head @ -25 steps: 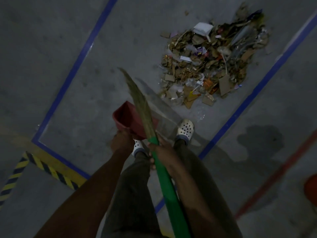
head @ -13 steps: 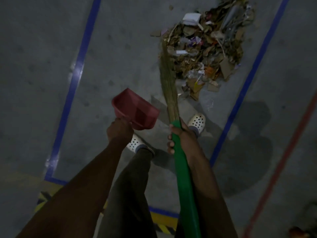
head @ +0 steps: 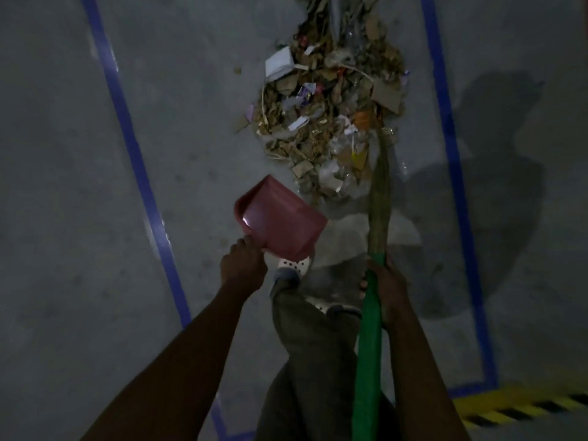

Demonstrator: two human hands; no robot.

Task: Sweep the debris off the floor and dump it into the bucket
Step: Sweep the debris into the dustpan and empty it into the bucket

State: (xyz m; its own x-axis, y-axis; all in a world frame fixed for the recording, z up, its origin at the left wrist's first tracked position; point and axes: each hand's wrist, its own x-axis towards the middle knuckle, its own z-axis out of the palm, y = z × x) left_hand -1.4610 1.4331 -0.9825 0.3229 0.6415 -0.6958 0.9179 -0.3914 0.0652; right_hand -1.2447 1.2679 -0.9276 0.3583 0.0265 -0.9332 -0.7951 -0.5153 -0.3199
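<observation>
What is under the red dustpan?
Below the dustpan, held by the left hand, the white shoe partly shows. Its toe and the floor beneath are covered.

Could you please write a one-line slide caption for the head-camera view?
Left hand holds a red dustpan, right hand a green-handled broom whose bristles meet the debris pile.

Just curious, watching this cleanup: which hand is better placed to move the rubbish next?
Right, probably. The right hand grips the broom, whose bristles lie along the right edge of the pile; the left hand only holds the dustpan, just short of it.
</observation>
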